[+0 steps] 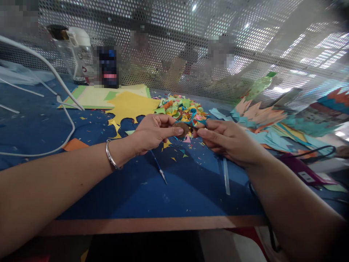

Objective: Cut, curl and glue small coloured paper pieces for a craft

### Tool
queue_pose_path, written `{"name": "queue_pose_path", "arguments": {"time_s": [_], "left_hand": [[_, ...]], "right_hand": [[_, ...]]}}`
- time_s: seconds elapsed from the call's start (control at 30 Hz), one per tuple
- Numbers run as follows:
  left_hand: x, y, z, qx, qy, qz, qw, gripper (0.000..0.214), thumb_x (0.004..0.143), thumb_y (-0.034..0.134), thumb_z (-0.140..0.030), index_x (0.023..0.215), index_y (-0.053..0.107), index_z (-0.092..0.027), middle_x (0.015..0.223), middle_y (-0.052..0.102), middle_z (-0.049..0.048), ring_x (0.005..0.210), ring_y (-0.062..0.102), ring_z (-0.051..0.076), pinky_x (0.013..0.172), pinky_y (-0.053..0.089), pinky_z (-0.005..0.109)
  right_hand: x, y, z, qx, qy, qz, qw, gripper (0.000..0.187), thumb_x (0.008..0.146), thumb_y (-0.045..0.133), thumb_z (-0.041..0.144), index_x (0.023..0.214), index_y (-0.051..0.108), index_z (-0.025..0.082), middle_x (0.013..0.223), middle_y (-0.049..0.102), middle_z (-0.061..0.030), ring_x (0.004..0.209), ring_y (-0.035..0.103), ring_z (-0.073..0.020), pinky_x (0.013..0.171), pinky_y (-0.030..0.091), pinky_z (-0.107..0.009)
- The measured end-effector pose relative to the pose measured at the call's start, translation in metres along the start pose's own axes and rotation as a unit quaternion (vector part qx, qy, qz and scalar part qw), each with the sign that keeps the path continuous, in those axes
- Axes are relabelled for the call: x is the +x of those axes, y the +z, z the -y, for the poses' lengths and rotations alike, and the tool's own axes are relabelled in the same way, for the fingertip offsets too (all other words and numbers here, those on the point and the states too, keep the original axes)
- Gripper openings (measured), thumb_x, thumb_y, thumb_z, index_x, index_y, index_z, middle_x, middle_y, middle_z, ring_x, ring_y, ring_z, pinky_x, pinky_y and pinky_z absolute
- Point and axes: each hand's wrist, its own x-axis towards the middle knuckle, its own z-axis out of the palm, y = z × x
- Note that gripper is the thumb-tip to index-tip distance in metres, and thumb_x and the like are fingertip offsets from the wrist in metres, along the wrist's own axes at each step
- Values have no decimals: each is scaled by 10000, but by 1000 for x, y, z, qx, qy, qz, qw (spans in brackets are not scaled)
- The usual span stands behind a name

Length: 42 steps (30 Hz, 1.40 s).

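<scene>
Between the thumb and fingers of my left hand (155,131) is a small brown rounded piece (182,128), flat-looking and partly covered by the thumb. My right hand (225,140) faces it, pinching a thin dark tool (194,127) whose tip reaches the brown piece's edge; its kind is hidden by the fingers. Both hands are raised over the blue table (188,196). Below them lie a slim blue pen-like stick (159,167) and a clear plastic strip (226,176). A heap of coloured paper scraps (181,107) is just beyond the hands.
Yellow paper with cut-out edges (133,103) lies at the back left. Spiky peach and blue paper pieces (259,114) and a purple case (302,169) are on the right. White cables (51,65), bottles (81,54) and a perforated metal screen (169,47) bound the far side.
</scene>
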Motion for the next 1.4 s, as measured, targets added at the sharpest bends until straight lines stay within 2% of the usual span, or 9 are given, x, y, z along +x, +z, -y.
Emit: {"name": "queue_pose_path", "arguments": {"time_s": [0.17,0.37,0.6,0.97,1.4], "left_hand": [[0,0,0,-18,6,-3,1000,198,702,800,-190,628,622,-150,488,474,-54,428,328,25,417,193,220],[0,1,0,-43,5,-15,999,187,668,786,-151,615,607,-150,558,560,-24,454,350,26,432,196,219],[0,1,1,-28,14,-16,999,171,666,764,-146,612,602,-143,541,546,-40,464,370,25,437,225,207],[-3,3,-1,-35,8,-8,999,111,715,727,-99,636,654,-129,602,589,-22,458,373,11,445,271,198],[-1,3,2,-29,15,7,999,99,705,744,-112,629,701,-160,501,509,-39,471,409,39,460,305,203]], "right_hand": [[0,0,-2,1,-2,-3,1000,465,859,660,582,708,412,219,556,251,98,449,186,-49,377,119,-224],[2,3,-4,8,-8,-8,1000,470,874,658,554,702,369,225,560,252,97,453,204,-50,387,125,-214],[3,2,-6,4,-13,9,1000,367,904,629,538,802,510,206,551,256,98,454,198,-54,400,117,-224],[3,3,-3,10,-19,25,999,364,913,611,543,817,527,202,542,262,100,443,188,-53,393,113,-226],[3,1,-3,0,-21,32,999,385,903,607,572,862,565,192,550,302,91,450,205,-54,392,125,-225]]}}
